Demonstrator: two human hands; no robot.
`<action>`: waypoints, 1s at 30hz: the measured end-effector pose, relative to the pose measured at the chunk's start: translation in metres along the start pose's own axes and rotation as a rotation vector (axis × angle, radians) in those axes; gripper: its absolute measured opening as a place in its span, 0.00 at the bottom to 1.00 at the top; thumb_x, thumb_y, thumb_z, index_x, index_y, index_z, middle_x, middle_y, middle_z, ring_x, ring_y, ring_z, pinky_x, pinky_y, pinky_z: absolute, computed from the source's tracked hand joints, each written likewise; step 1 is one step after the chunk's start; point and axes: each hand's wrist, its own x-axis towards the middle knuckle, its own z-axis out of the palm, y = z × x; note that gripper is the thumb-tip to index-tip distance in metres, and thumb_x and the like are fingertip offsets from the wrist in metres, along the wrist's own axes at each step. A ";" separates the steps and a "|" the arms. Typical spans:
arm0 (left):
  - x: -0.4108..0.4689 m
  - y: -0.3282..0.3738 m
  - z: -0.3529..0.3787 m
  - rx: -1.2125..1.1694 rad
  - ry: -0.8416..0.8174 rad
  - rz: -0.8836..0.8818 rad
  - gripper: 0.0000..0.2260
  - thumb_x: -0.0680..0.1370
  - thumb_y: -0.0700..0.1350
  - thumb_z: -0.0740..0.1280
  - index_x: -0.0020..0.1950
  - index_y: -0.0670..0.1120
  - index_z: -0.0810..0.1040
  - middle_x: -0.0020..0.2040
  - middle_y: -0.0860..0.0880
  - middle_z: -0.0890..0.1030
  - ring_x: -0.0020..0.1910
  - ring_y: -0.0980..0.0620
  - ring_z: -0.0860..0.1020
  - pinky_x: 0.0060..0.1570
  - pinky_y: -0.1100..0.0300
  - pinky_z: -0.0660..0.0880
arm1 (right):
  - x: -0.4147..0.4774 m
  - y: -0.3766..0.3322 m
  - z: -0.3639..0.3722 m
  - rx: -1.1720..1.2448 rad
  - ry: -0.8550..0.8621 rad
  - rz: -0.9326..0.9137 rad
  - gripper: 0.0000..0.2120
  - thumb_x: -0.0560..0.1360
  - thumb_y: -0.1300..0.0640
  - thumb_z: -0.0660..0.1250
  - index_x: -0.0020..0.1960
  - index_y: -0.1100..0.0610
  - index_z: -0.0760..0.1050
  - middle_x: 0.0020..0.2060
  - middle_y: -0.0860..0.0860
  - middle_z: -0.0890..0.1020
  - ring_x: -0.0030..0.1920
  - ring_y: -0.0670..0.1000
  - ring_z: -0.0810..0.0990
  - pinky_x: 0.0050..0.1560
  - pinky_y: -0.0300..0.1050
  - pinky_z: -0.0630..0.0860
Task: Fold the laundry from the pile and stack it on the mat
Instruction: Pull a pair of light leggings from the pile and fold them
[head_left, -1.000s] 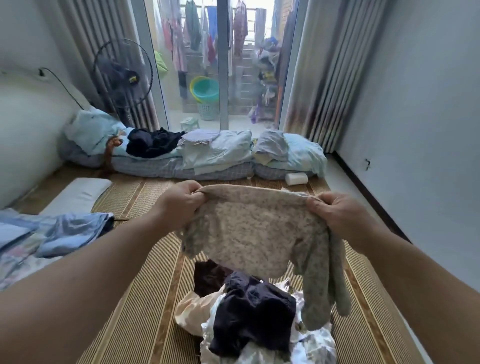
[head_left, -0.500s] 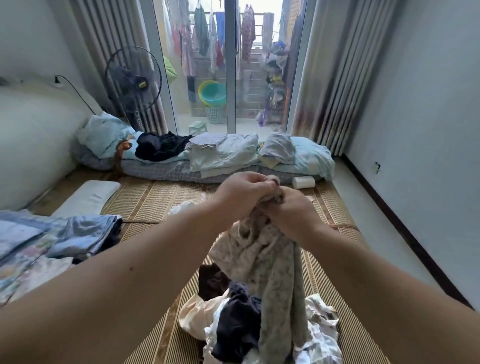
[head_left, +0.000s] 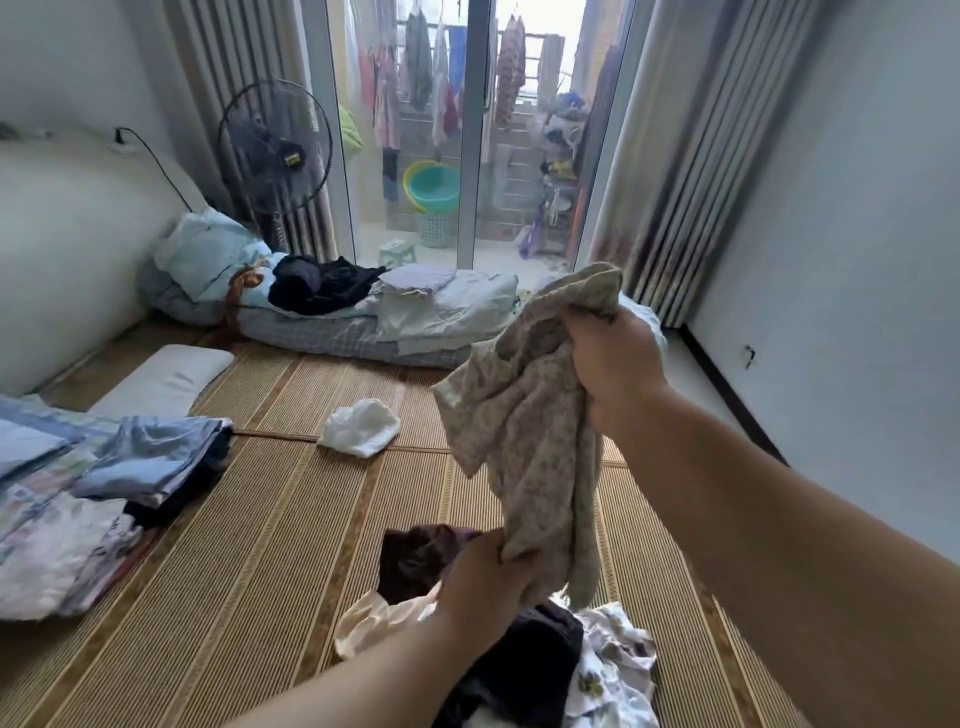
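The right hand (head_left: 610, 364) clamps the limp, light floral garment (head_left: 530, 431) high; the left hand (head_left: 488, 587) pinches its lower edge.

I recorded a woven straw mat (head_left: 270, 545) covering the floor before me. Directly on it, at six o'clock, lay the unsorted pile (head_left: 545, 660) of dark and printed garments. At nine o'clock sat a stack of folded laundry (head_left: 104, 483), blue pieces uppermost. A crumpled white cloth (head_left: 360, 427) lay alone at twelve o'clock, apart from both. A flat white pillow (head_left: 163, 379) rested at ten o'clock. Along the far edge stretched a low bedroll (head_left: 337, 332), carrying folded bedding and dark clothes.
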 end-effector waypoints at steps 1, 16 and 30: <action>0.000 0.010 -0.001 -0.122 -0.021 -0.008 0.13 0.63 0.53 0.70 0.42 0.47 0.80 0.36 0.46 0.83 0.36 0.47 0.81 0.39 0.48 0.79 | 0.003 0.001 -0.004 -0.031 0.014 -0.013 0.15 0.64 0.45 0.67 0.45 0.54 0.79 0.42 0.52 0.83 0.47 0.56 0.81 0.54 0.56 0.78; 0.014 0.072 -0.006 -0.191 -0.043 -0.097 0.07 0.78 0.43 0.65 0.41 0.43 0.79 0.41 0.38 0.81 0.41 0.42 0.81 0.43 0.47 0.79 | -0.100 0.108 -0.064 -0.432 -0.547 -0.048 0.27 0.66 0.46 0.76 0.63 0.44 0.72 0.49 0.42 0.81 0.47 0.42 0.81 0.45 0.34 0.78; -0.007 0.105 -0.037 0.525 -0.154 0.225 0.38 0.65 0.50 0.78 0.71 0.61 0.64 0.67 0.49 0.66 0.56 0.51 0.74 0.47 0.56 0.80 | -0.062 0.067 -0.064 -0.252 -0.423 0.013 0.04 0.75 0.64 0.64 0.44 0.63 0.78 0.40 0.63 0.82 0.37 0.57 0.80 0.41 0.60 0.79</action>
